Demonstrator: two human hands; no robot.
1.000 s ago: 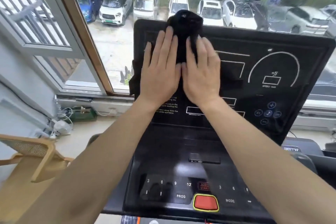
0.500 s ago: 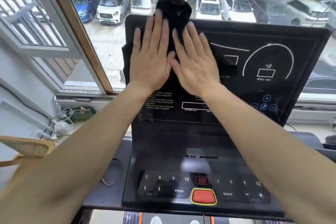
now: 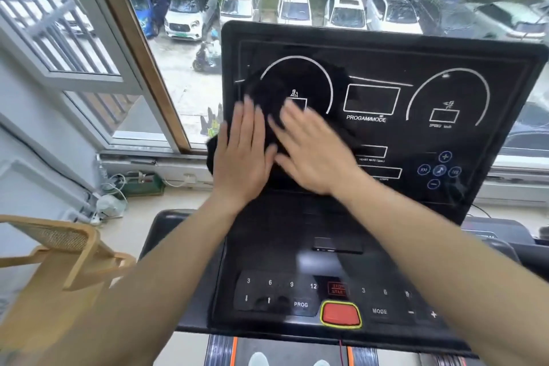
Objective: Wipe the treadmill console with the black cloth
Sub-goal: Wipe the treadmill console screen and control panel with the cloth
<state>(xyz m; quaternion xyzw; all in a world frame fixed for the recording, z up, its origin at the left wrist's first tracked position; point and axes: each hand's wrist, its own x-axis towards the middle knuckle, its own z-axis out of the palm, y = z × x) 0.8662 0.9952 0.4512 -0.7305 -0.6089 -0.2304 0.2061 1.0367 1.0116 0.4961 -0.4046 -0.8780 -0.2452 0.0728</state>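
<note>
The black cloth (image 3: 269, 98) lay bunched against the lower left part of the treadmill console (image 3: 386, 68), in the middle of the frame, covering the lower half of the left white arc and hanging a little past the console's left edge. Your left hand (image 3: 242, 154) pressed flat on it with fingers stretched out and close together, palm down, gripping nothing. Your right hand (image 3: 312, 148) lay just beside it, also open and flat, fingers angled toward the upper left and blurred; its palm rested on the lower fold of the cloth. The two hands nearly touched at the thumbs.

To the right of your hands the display showed a rectangle marked "PROGAM/MODE", a second white arc with a speed box, and a cluster of round blue icons at the lower right of the panel. Below, at the bottom of the frame, sat the button deck with the red button (image 3: 340, 313) ringed in yellow, between "PROG" and "MODE". Through the window (image 3: 184, 92) at the top you had parked cars (image 3: 344, 12) below. A tan wooden chair (image 3: 68, 249) stood at the lower left.
</note>
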